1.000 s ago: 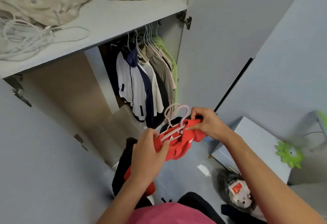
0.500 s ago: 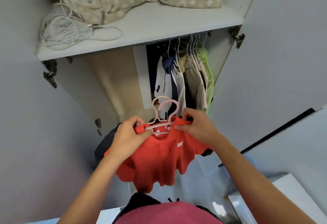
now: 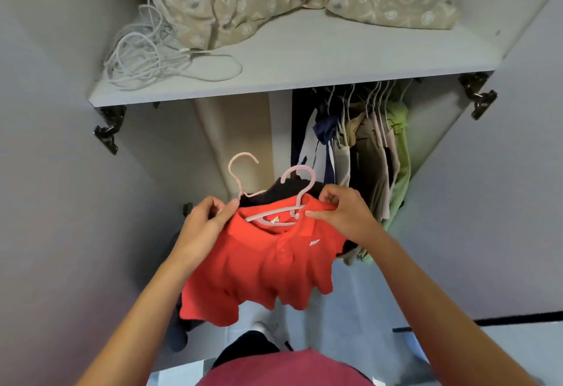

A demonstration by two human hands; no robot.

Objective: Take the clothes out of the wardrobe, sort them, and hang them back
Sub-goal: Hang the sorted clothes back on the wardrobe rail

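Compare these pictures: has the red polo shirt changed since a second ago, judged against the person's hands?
Yes. The red polo shirt was bunched between the hands; it now hangs open below the left hand and right hand, on the pink hanger.

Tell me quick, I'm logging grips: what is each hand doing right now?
Left hand: grips the red polo shirt at its shoulder.
Right hand: pinches the shirt's other shoulder.

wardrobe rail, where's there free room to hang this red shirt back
The free stretch lies left of the hanging clothes, between them and the wardrobe's left wall. The right end is packed out to the green shirt. Both hands grip the red shirt.
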